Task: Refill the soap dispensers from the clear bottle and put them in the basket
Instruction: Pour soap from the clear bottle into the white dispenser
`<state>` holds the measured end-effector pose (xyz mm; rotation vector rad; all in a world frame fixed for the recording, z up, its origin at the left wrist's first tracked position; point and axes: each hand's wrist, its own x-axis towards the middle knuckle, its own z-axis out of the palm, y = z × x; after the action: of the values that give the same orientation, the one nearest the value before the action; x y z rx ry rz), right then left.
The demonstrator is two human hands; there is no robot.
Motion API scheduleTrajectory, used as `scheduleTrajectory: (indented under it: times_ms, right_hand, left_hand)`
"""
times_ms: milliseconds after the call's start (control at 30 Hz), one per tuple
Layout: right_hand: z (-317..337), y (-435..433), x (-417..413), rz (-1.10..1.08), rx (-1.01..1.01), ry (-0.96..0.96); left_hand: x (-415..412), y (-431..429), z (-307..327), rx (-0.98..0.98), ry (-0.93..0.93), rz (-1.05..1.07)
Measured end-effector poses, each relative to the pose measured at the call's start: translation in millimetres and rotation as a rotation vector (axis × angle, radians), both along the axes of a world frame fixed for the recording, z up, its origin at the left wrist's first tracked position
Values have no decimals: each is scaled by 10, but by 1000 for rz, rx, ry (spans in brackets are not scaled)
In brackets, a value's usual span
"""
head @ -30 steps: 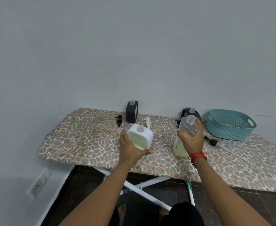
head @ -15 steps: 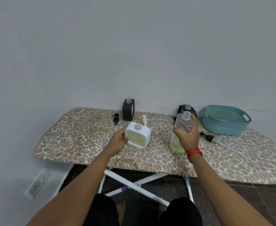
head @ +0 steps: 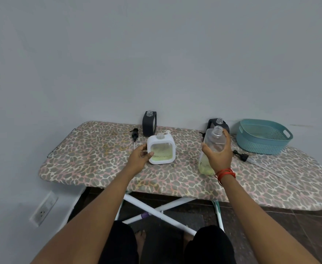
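Two hands work the board: my right hand (head: 218, 156) grips the clear bottle (head: 211, 149) upright; my left hand (head: 140, 159) loosely steadies the white dispenser (head: 161, 149), part full, pump off. Filling seems done; next I fetch its pump (head: 167, 132), beyond it. Farther off, the basket (head: 264, 147) is empty.

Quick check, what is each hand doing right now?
Left hand: closed on the side of the white soap dispenser, which stands on the ironing board.
Right hand: holding the clear bottle.
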<state>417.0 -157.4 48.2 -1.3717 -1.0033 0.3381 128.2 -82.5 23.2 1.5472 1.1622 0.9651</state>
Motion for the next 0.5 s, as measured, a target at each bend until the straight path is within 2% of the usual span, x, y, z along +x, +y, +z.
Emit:
scheduleTrajectory:
  times_ms: [500]
  right_hand:
    - [0, -15, 9, 18, 0, 2]
  left_hand:
    - [-78, 69, 39, -39, -48, -70]
